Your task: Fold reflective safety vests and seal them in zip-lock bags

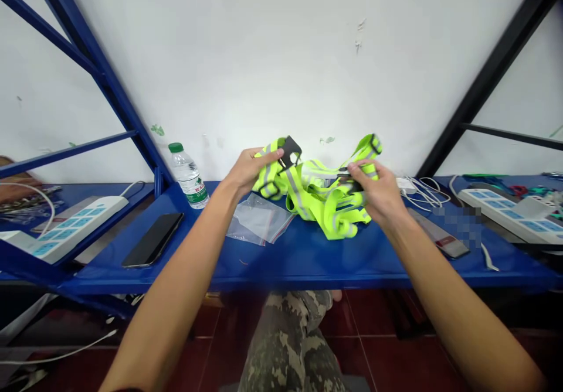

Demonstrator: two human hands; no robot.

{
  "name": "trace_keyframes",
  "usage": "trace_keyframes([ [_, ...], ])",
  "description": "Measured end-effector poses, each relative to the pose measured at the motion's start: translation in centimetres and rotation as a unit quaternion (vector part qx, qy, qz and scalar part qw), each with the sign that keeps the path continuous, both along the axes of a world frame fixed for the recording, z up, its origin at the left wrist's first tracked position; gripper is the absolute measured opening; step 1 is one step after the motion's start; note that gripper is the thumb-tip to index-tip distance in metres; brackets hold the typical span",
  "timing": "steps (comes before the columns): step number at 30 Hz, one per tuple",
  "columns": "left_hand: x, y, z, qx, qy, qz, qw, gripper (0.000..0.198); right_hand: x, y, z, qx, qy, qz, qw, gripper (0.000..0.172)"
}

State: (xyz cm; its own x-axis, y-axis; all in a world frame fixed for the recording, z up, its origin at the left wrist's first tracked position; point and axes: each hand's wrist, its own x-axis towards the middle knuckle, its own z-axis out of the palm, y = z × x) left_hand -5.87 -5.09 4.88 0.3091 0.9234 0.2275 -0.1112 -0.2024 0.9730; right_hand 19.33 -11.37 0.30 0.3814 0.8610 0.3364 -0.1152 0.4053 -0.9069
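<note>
Blue tabletop [281, 269], scuffed white wall [272, 58], neon strap [301, 200] kinda tangled, stretching left-to-right, left hand [247, 172] and right hand [382, 191] both gripping it.

room to pass lies between the forearms [189, 263] over the blue table's front [299, 269], with yellow straps [332, 219] and wall [264, 58] blocking behind.

1 view, head cam: looks fwd + down over wearer's legs [281, 345]; blue tabletop [272, 266] near, mid-frame; white wall [272, 58] beyond, upper pt.

Green-capped bottle [189, 176] upright — dark phone [153, 240] flat nearby.
</note>
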Motion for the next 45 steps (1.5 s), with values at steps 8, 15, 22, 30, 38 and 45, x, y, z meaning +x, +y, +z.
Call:
trace_keyframes([
  [8,1.4,-0.4,-4.1,-0.019,0.132,-0.124,0.983,0.047,-3.3,0.5,-1.8,-0.081,0.013,0.078,0.994,0.045],
  [15,1.6,-0.6,-4.8,0.001,0.166,-0.120,0.979,0.047,-3.3,0.5,-3.0,-0.085,-0.058,0.071,0.992,0.046],
  [22,2.0,-0.5,-4.8,0.050,0.201,-0.086,0.974,0.044,-2.8,0.4,-3.4,-0.100,-0.176,0.134,0.970,0.048],
  [30,2.7,-1.1,-4.9,0.057,0.227,-0.068,0.970,0.048,-3.2,0.2,-3.2,-0.116,-0.230,0.188,0.948,0.044],
  [38,-1.7,2.5,-4.4,-0.036,0.258,0.113,0.959,0.046,0.3,0.7,-1.8,-0.121,-0.170,0.161,0.965,0.038],
  [45,1.1,-0.1,-3.0,0.216,0.312,0.050,0.924,0.055,-1.2,0.7,-1.3,-0.044,-0.132,0.085,0.987,0.034],
])
